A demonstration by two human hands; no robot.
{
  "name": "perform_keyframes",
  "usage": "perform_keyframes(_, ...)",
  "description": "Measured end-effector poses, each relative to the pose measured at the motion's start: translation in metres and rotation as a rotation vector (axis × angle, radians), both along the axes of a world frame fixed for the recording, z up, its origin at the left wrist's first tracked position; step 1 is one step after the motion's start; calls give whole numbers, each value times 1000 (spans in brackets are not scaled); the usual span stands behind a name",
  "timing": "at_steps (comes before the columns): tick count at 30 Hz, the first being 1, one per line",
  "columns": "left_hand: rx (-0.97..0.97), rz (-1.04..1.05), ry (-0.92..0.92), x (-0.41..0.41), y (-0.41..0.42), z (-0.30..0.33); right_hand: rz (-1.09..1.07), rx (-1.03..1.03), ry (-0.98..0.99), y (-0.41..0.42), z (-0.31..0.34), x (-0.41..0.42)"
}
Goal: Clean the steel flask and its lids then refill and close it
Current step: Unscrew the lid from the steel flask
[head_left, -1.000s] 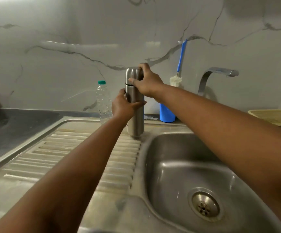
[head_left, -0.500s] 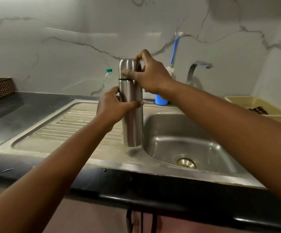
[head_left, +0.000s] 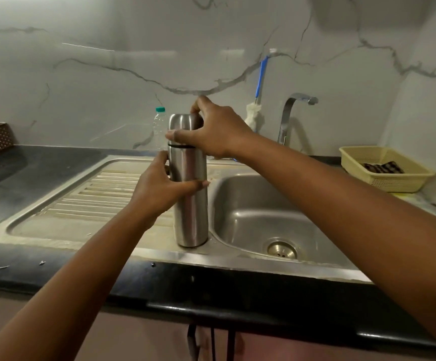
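Upright, flask (head_left: pixel 191 204) capped; yellow basket (head_left: pixel 394 183) holds dark cloth (head_left: pixel 383 168).

The flask (head_left: pixel 191 204) is standing upright on the sink rim (head_left: pixel 159 254), between the draining board (head_left: pixel 94 194) on the left and the basin (head_left: pixel 264 217) on the right; the water bottle (head_left: pixel 159 128) is standing behind it.
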State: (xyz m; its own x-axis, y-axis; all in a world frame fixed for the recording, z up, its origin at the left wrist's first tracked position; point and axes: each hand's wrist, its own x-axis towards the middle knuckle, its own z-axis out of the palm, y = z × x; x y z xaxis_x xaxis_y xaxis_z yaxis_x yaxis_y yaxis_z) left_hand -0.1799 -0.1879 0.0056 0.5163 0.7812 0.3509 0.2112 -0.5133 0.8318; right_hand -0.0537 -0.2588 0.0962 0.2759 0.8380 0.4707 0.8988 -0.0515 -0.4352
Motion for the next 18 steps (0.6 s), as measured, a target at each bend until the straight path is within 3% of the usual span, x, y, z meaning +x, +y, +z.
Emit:
perform_keyframes(2, -46, -51, -57, 5, -3, 4, -90, -17, -153, 6, 2, -3)
perform_keyframes(6, -47, 63, -245, 18, -5, 2, -219, 85, -445, 21, -2, -11)
perform_keyframes(9, -32, 57, -296, 23, -2, -3, -134, 217, -413, 25, -8, -3)
perform_keyframes(18, -54, -3, -307, 29, 4, -3, 133, 314, -223, 32, -12, 23)
